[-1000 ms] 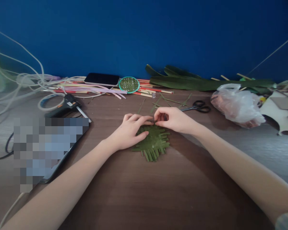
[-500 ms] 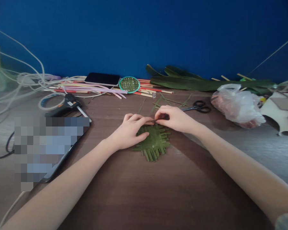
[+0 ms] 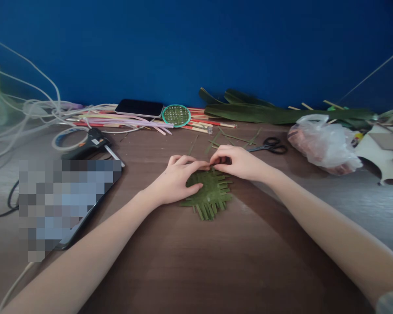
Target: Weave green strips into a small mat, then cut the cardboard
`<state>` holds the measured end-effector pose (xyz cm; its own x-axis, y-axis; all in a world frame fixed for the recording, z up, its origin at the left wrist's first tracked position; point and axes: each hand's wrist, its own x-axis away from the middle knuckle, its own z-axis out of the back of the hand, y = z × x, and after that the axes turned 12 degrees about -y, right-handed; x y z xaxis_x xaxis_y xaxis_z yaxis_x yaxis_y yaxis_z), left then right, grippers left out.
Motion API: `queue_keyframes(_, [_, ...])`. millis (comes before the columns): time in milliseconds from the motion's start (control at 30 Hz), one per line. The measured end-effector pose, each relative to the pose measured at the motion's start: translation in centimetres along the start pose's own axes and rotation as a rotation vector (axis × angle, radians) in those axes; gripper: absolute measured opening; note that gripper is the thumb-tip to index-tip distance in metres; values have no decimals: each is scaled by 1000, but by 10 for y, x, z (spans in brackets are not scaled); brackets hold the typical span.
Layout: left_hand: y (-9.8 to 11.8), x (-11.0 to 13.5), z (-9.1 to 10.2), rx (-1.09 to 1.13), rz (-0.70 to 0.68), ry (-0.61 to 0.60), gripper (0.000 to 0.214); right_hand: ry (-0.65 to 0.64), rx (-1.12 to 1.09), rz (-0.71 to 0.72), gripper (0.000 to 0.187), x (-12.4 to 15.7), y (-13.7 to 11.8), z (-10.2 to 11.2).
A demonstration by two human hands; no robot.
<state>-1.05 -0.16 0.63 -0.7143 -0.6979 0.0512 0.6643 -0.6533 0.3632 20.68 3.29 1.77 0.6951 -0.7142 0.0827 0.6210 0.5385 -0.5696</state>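
A small mat woven from green leaf strips (image 3: 212, 194) lies on the brown table, its cut strip ends sticking out around the sides. My left hand (image 3: 180, 179) rests over its left and far part, thumb and fingers apart and laid flat against it. At the mat's far edge, the thumb and forefinger of my right hand (image 3: 236, 162) are pinched together on a leaf strip, mostly hidden by the fingertips. Both hands' fingertips nearly meet there. Beyond them lie loose cut leaf strips (image 3: 234, 137) and a pair of black scissors (image 3: 271, 146).
A glue gun (image 3: 93, 144), a tape roll (image 3: 70, 138) and a blurred-out tablet (image 3: 81, 222) lie left. Along the blue wall are a phone (image 3: 139, 107), a round woven green piece (image 3: 176, 116) and long leaves (image 3: 258, 111). A plastic bag (image 3: 324, 144) sits right.
Very little differs. My right fingertips have shifted slightly at the mat's far edge, while my left hand and the mat stay in place.
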Motion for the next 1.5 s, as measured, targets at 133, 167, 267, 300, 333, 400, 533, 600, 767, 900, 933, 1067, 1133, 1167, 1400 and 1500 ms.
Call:
queue_keyframes(133, [0,1,1,-21,-19,3,42,9,-6,-12,10,0,-1,-1])
queue_keyframes(167, [0,1,1,-29,-26,4,41,13,-2,-11,9,-1,-1,-2])
queue_keyframes(267, [-1,1,0,-45,-66,-1,35,33,1,-4,11,-2,1,-5])
queue_keyframes(300, [-1,1,0,-47,-81,-4,33,40,-4,-3,13,-2,2,-5])
queue_keyframes(333, [-1,1,0,-48,-93,-6,31,43,-10,-5,14,-2,3,-6])
queue_keyframes(400, [-1,0,0,-44,-103,-6,30,45,-26,-16,13,-3,3,-7])
queue_keyframes(533, [0,1,3,6,-67,5,32,47,-45,-33,10,-3,2,-7])
queue_keyframes(600, [0,1,4,39,-22,23,34,48,-44,-34,9,-3,2,-7])
queue_keyframes(767, [-2,-1,1,29,93,81,41,57,-44,-31,8,-3,3,-8])
queue_keyframes(900, [-4,-4,1,24,226,203,41,103,-54,-29,8,-3,3,-8])
queue_keyframes(933, [-4,-4,1,41,249,226,40,111,-52,-29,6,-3,2,-8])
queue_keyframes(1067, [-6,-5,3,129,287,240,35,111,-25,-11,8,-2,-1,-10])
queue_keyframes(1133, [-6,-5,3,135,303,236,33,105,-1,3,15,-2,-2,-11])
queue_keyframes(1167, [-6,-5,3,133,308,234,30,101,11,8,19,-2,-2,-12])
queue_keyframes(1400, [-10,-3,7,167,341,281,14,53,50,14,27,-4,0,-17])
queue_keyframes(1500, [-14,-4,9,184,362,261,14,45,45,2,28,-4,2,-17])
